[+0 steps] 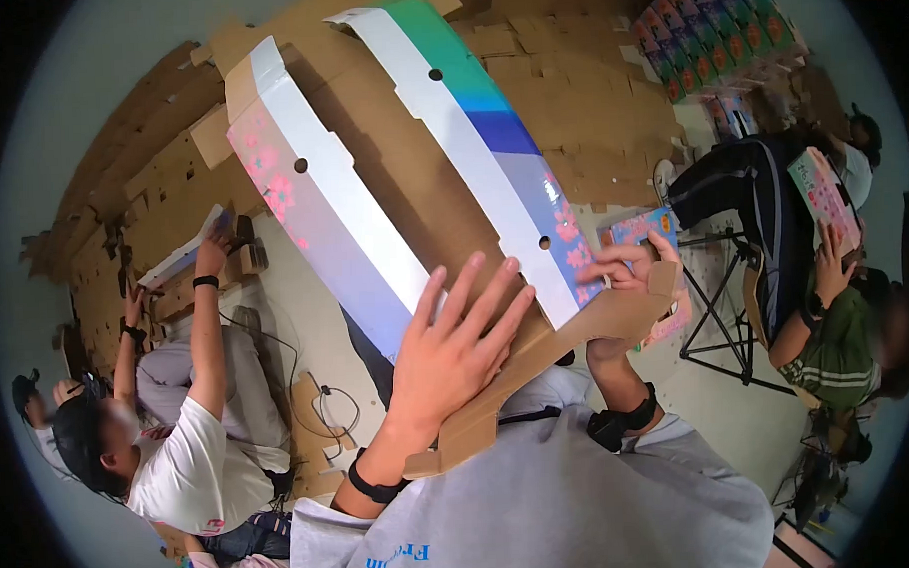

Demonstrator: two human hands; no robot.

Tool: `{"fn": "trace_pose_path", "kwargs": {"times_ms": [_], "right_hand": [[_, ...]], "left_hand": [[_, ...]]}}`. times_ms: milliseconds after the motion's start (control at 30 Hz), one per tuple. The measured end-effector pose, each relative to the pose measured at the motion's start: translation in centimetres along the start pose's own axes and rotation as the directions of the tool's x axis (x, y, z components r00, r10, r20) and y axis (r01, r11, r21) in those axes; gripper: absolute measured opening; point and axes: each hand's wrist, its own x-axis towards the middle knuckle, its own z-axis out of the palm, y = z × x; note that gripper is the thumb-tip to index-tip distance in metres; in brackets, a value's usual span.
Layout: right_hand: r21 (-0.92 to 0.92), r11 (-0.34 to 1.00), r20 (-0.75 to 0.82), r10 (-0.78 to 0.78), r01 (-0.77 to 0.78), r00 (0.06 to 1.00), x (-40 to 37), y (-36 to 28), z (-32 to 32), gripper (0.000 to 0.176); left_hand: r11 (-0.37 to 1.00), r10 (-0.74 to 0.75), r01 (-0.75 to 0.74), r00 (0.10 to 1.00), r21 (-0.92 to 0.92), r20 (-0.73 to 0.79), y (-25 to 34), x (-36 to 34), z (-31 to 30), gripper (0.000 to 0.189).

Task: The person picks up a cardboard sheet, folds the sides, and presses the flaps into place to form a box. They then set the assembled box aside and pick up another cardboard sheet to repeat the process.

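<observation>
Cardboard box [401,176] mid-frame: left hand [457,356] spread flat against it, grip open; right hand [626,265] pinches its lower-right edge. Held so loosely, it may slip.

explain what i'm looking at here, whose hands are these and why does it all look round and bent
There is no machine here. The single picture comes from a camera worn on a person's head, looking down past their own grey shirt; its wide lens bends the edges. The left hand lies open and flat against the brown side of a big printed cardboard box. The right hand grips that box at its lower corner. The box is lifted, not resting on anything. Below it, flat cardboard sheets cover the floor. Two other people sit nearby, one at the left and one at the right, each handling printed card.
</observation>
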Motion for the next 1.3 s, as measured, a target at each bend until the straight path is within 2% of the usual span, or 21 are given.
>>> {"fn": "trace_pose_path", "kwargs": {"times_ms": [133, 200, 233, 333, 367, 467, 533, 600, 667, 733, 800, 933, 1033, 1133, 1200, 1233, 1300], "right_hand": [[-0.276, 0.959, 0.182, 0.113, -0.06, 0.977, 0.8, 0.7, -1.5, 0.08], [-0.429, 0.898, 0.237, 0.214, -0.096, 0.947, 2.0, 0.5, -0.4, 0.079], [-0.446, 0.889, 0.179, 0.202, -0.103, 0.963, 2.1, 0.4, 0.3, 0.076], [-0.449, 0.89, 0.159, 0.165, -0.078, 0.973, 2.6, 1.8, 1.1, 0.063], [-0.477, 0.876, 0.155, 0.162, -0.07, 0.974, 3.0, 1.9, 1.2, 0.059], [-0.625, 0.779, 0.157, 0.202, -0.061, 0.967, 3.4, 1.8, 1.3, 0.047], [-0.687, 0.724, 0.146, 0.209, -0.053, 0.967, 3.2, 2.2, 0.9, 0.039], [-0.695, 0.719, 0.113, 0.106, 0.002, 0.988, 2.9, 2.3, 1.5, 0.032], [-0.713, 0.696, 0.111, -0.009, 0.086, 0.994, 2.8, 2.6, 1.4, 0.026], [-0.731, 0.651, 0.152, -0.135, 0.203, 0.979, 2.6, 3.4, 0.9, 0.02], [-0.686, 0.721, 0.082, -0.056, 0.097, 0.995, 2.3, 3.3, 1.1, 0.018], [-0.63, 0.776, 0.026, 0.053, -0.024, 0.998, 2.0, 3.4, 0.7, 0.017], [-0.611, 0.791, 0.035, 0.048, -0.017, 0.998, 2.2, 2.4, 1.2, 0.017], [-0.535, 0.834, 0.032, 0.183, -0.137, 0.983, 2.3, 1.9, 0.9, 0.017], [-0.578, 0.807, 0.117, 0.231, -0.123, 0.966, 2.7, 1.7, 0.5, 0.018], [-0.599, 0.792, 0.157, 0.255, -0.113, 0.954, 3.0, 1.6, 0.1, 0.019], [-0.604, 0.788, 0.18, 0.287, -0.125, 0.941, 3.1, 2.0, -0.9, 0.017]], "left_hand": [[1.0, 0.013, -0.012, 0.997, -0.009, 0.076, -0.4, -0.6, -0.2, 0.063], [0.986, 0.087, -0.089, 0.996, 0.143, 0.023, -1.1, -0.8, 0.7, 0.054], [0.967, 0.13, -0.127, 0.992, 0.222, 0.001, -1.5, -0.7, 0.9, 0.051], [0.979, -0.002, 0.0, 1.0, 0.205, 0.008, -1.5, -0.9, -1.4, 0.044], [0.972, -0.002, 0.016, 0.998, 0.236, -0.061, -2.5, -1.4, -1.1, 0.046], [0.981, -0.159, 0.172, 0.978, 0.088, -0.134, -4.8, -3.0, -2.5, 0.053], [0.963, -0.243, 0.253, 0.964, 0.097, -0.105, -5.8, -4.9, -2.7, 0.057], [0.948, -0.314, 0.318, 0.938, 0.001, -0.15, -6.0, -6.2, -2.0, 0.053], [0.919, -0.381, 0.336, 0.89, -0.205, -0.25, -5.9, -7.4, -0.1, 0.045], [0.851, -0.43, 0.301, 0.87, -0.431, -0.241, -5.6, -8.6, 1.8, 0.051], [0.736, -0.472, 0.244, 0.853, -0.632, -0.221, -5.1, -9.3, 3.4, 0.06], [0.688, -0.462, 0.212, 0.865, -0.694, -0.193, -5.0, -10.3, 4.5, 0.067], [0.686, -0.449, 0.206, 0.875, -0.698, -0.183, -5.5, -10.5, 4.3, 0.067], [0.662, -0.44, 0.165, 0.876, -0.731, -0.2, -5.5, -10.0, 4.3, 0.064], [0.649, -0.421, 0.141, 0.885, -0.748, -0.199, -5.3, -9.4, 3.7, 0.062], [0.602, -0.457, 0.147, 0.87, -0.785, -0.187, -5.0, -9.2, 3.5, 0.055], [0.601, -0.466, 0.168, 0.868, -0.782, -0.172, -5.1, -9.1, 3.9, 0.052]]}}
